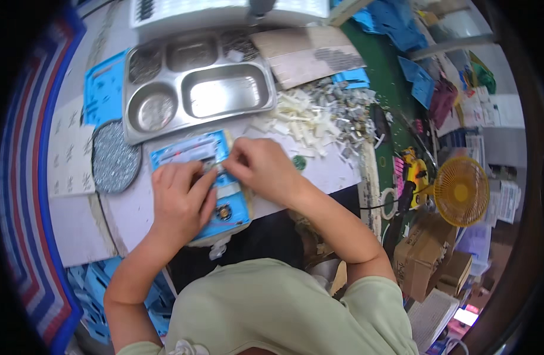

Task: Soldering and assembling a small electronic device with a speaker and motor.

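A flat blue card (224, 189), glossy with a pale printed strip and a small round metal fitting near its lower end, lies on the white bench (130, 213) close to the person's chest. The left hand (180, 204) presses flat on the card's left half, fingers spread, its grip released. The right hand (260, 168) hovers over the card's top right corner, fingertips pinched together at a small pale piece; whether the grip truly holds it cannot be told.

Behind the card sits a dull steel tray (195, 83) with rounded compartments, some holding tiny grey parts. To the left a round dish (114, 157) brims with glittering metal bits. To the right spreads a heap (319, 115) of cream plastic strips and grey pieces.

The bench is smooth and white, edged by green matting. A yellow fan (461, 190) and brown boxes (426, 251) crowd the right side.
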`<state>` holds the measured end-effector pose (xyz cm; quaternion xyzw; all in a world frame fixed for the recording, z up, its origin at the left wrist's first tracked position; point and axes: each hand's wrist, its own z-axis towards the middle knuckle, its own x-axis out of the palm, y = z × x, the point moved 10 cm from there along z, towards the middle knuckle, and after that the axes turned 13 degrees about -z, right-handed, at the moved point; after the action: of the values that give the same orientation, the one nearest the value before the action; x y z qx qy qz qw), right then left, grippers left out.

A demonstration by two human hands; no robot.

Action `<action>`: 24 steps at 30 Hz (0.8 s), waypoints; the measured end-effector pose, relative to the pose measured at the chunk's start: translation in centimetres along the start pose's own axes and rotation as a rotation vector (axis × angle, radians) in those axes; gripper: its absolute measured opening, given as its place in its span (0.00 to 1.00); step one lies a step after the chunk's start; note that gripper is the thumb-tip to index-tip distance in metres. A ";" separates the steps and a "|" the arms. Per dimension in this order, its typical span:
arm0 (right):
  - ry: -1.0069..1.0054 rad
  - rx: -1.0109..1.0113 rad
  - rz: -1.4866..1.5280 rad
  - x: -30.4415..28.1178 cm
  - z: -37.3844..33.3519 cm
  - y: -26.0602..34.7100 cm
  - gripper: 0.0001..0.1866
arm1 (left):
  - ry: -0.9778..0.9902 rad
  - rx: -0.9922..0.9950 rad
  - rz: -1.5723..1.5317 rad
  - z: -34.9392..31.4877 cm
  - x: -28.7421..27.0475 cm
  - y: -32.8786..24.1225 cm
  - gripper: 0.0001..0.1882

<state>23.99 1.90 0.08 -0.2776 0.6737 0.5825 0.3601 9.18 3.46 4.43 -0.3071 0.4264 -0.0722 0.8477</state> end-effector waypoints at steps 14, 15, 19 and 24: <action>-0.018 1.138 -0.797 -39.2 10.2 -54.7 0.26 | 0.087 -0.087 0.025 0.2 0.5 0.8 0.20; -0.117 1.153 -0.785 -37.7 11.2 -57.0 0.30 | 0.095 -0.111 0.052 0.0 0.2 0.8 0.20; -0.212 1.279 -1.000 -39.8 5.3 -66.7 0.39 | 0.161 -0.093 0.010 -0.5 0.9 1.5 0.23; 0.109 1.320 -0.776 -36.6 8.9 -61.6 0.36 | 0.141 -0.160 0.063 -1.1 0.7 1.1 0.23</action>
<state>95.74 -1.29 -6.93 -0.2500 0.7529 -0.1232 0.5962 8.63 3.59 2.78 -0.3545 0.4989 -0.0327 0.7901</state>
